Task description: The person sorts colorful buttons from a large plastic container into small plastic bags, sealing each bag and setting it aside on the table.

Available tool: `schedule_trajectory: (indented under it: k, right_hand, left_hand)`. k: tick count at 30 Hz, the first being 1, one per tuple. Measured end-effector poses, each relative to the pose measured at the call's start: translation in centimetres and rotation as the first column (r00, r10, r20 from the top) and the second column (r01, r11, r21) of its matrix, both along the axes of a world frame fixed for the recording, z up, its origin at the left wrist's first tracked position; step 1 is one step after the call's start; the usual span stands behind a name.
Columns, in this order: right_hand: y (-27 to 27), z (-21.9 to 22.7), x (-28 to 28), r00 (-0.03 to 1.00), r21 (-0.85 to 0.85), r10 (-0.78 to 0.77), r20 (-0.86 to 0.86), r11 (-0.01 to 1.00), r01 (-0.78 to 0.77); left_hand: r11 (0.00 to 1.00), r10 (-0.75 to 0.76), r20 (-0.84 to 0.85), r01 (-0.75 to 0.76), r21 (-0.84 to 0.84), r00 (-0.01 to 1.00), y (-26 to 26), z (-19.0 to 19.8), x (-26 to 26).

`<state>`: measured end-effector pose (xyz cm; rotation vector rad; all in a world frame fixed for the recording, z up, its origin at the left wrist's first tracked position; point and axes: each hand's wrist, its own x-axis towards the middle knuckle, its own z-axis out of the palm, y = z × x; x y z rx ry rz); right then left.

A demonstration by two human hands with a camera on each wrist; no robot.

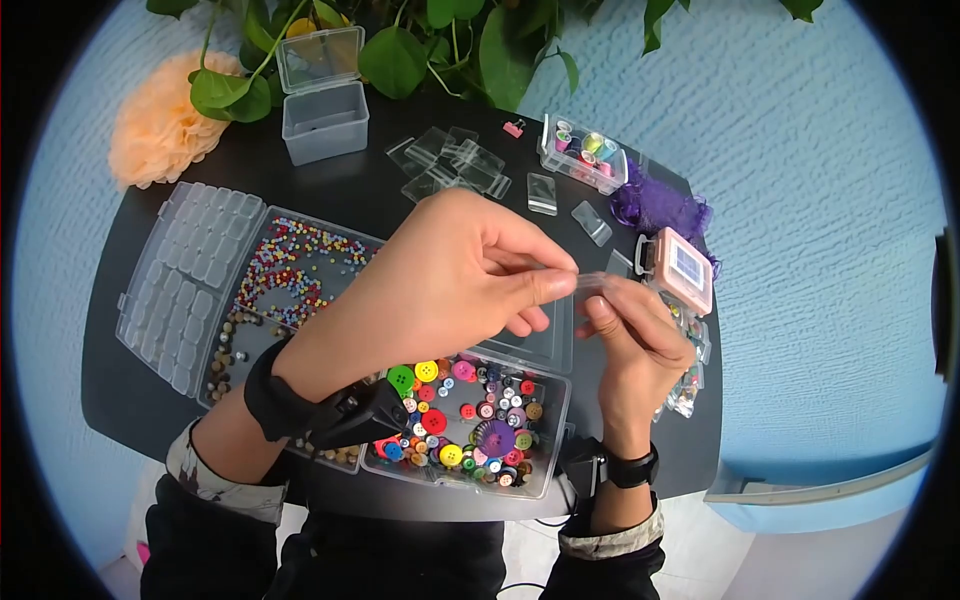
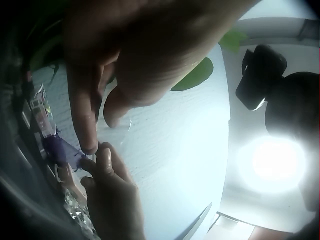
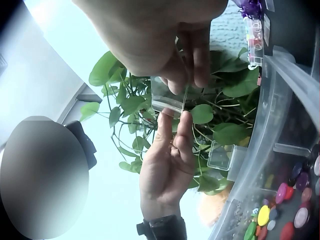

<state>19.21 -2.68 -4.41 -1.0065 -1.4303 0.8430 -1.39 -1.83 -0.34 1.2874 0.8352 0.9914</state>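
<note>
A small clear zip bag (image 3: 169,95) is held up between both hands, its zip edge showing in the right wrist view. The left hand (image 1: 455,270) pinches one side of it between thumb and fingers. On its other side the right hand (image 1: 640,335) grips the bag with thumb and bent fingers. Both hands are raised over the table, fingertips close together. Below them lies an open clear box of colourful buttons (image 1: 433,422), with a purple ridged piece (image 1: 495,437) among the buttons. Whether anything is inside the bag I cannot tell.
More clear bags (image 1: 455,165) lie behind the hands. An open empty-looking box (image 1: 326,122), a box of thread spools (image 1: 585,155), purple mesh (image 1: 660,203) and a pink-lidded case (image 1: 682,268) stand around. Small beads (image 1: 290,265) fill a divided box at left.
</note>
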Motion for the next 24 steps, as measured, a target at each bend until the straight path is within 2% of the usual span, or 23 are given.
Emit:
schedule_trajectory:
  k: [2,4,6,7,8,9,10,11,12,13,15,16,17,19,20,22,23,24]
  right_hand:
    - [0.0,-0.2,0.1,0.997,0.137,-0.054,0.049,0.990,0.047]
    - [-0.1,-0.1,0.1,0.994,0.173,-0.079,0.074,0.983,0.065]
    - [-0.2,0.1,0.3,0.990,0.212,-0.103,0.096,0.974,0.081]
    - [-0.1,0.3,0.5,0.972,0.309,-0.123,0.199,0.949,0.057]
    - [-0.1,0.4,0.7,0.943,0.402,-0.154,0.296,0.915,0.023]
    - [-0.1,0.3,0.6,0.944,0.406,-0.154,0.292,0.914,0.023]
    - [-0.2,0.3,0.4,0.954,0.378,-0.138,0.265,0.925,0.029]
    - [-0.2,0.2,0.3,0.964,0.353,-0.121,0.237,0.935,0.030]
    - [0.0,0.3,0.6,0.942,0.373,-0.115,0.317,0.928,-0.012]
    - [0.2,0.2,0.5,0.942,0.374,-0.114,0.316,0.927,-0.013]
    - [0.2,0.1,0.1,0.979,0.334,-0.088,0.183,0.942,0.022]
    - [0.3,-0.2,0.5,0.972,0.319,-0.106,0.211,0.947,0.034]
    - [0.4,0.0,0.3,0.984,0.313,-0.116,0.138,0.947,0.068]
    - [0.0,0.3,0.1,0.986,0.277,-0.150,0.078,0.953,0.123]
    - [0.2,0.1,0.3,0.986,0.283,-0.146,0.078,0.952,0.118]
    - [0.6,-0.2,0.8,0.925,0.386,-0.050,0.377,0.916,-0.108]
    - [0.4,-0.1,0.5,0.925,0.388,-0.051,0.377,0.916,-0.107]
    - [-0.1,0.0,-0.1,0.951,0.241,-0.042,0.306,0.970,-0.035]
  left_hand:
    - [0.999,-0.015,0.031,0.016,-0.044,0.999,0.1,0.0,0.1]
    - [0.996,-0.026,0.062,0.031,-0.084,0.998,0.1,0.0,0.1]
    - [0.993,-0.028,0.183,0.048,-0.106,0.983,0.2,-0.3,0.3]
    - [0.993,-0.028,0.182,0.047,-0.104,0.983,0.2,-0.1,0.3]
    - [0.984,-0.009,0.219,0.047,-0.170,0.976,0.2,0.1,0.3]
    - [0.971,0.012,0.254,0.049,-0.234,0.967,0.2,0.3,0.3]
    - [0.973,0.013,0.251,0.046,-0.228,0.968,0.2,0.1,0.3]
    - [0.985,0.003,0.208,0.034,-0.171,0.978,0.2,-0.1,0.3]
    - [0.993,-0.004,0.165,0.023,-0.115,0.986,0.2,-0.2,0.2]
    - [0.993,-0.003,0.165,0.022,-0.114,0.986,0.2,-0.4,0.1]
    - [0.984,0.146,0.041,-0.150,0.095,0.988,0.0,-0.6,0.2]
    - [0.968,0.240,0.034,-0.242,0.073,0.970,-0.2,-0.3,0.4]
    - [0.969,0.237,0.035,-0.239,0.066,0.971,-0.3,-0.5,0.7]
    - [0.889,0.421,-0.097,-0.389,0.240,0.902,-0.6,-0.6,1.1]
    - [0.887,0.426,-0.139,-0.382,0.261,0.894,-0.9,-0.8,1.4]
    - [0.857,0.446,-0.151,-0.372,0.355,0.882,-1.3,-1.4,2.0]
    - [0.841,0.451,-0.151,-0.362,0.403,0.880,-1.4,-1.7,2.3]
    - [0.814,0.452,-0.144,-0.341,0.470,0.880,-1.4,-2.2,2.6]
